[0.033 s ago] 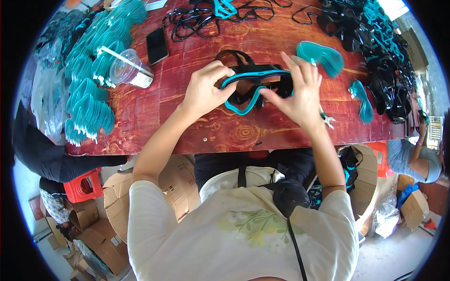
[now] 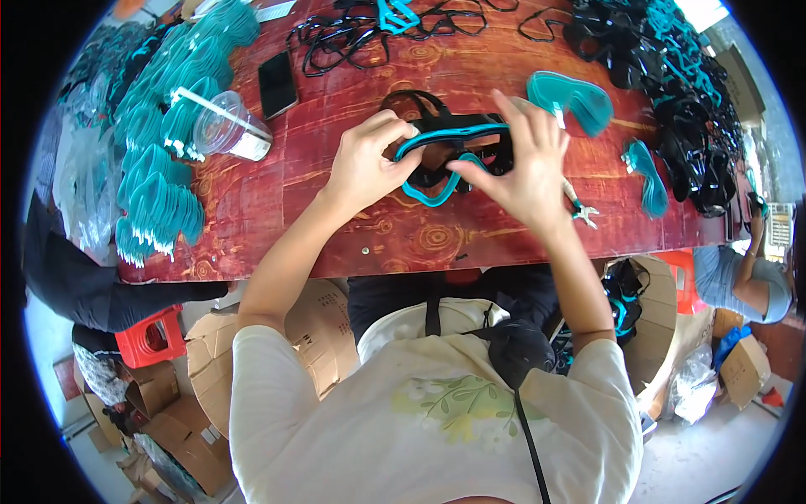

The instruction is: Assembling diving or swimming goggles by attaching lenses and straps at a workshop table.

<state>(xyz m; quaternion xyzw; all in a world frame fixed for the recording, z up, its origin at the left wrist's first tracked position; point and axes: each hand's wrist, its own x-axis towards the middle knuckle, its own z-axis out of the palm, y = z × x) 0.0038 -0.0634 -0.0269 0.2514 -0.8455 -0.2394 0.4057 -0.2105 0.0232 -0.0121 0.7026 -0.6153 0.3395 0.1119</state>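
Note:
A pair of goggles (image 2: 435,200) with a bright teal rim and a black frame is held just above the near middle of the table. My left hand (image 2: 367,164) pinches its left end, thumb inside the rim and fingers curled over the outside. My right hand (image 2: 536,172) is around the right end, its thumb against the inner rim near the nose notch and its fingers raised behind. That hand covers much of the right side. A black strap (image 2: 411,97) loops away on the far side.
Stacks of teal lens-shaped pieces (image 2: 159,181), a plastic cup with straw (image 2: 231,126) and a phone (image 2: 277,84) lie left. To the right are loose teal pieces (image 2: 579,97), pliers (image 2: 583,212) and piled black goggles (image 2: 693,151). Black straps (image 2: 353,42) tangle at the back.
My right hand has shifted a little left along the goggles, its thumb moving further in over the nose notch. My left hand keeps its hold.

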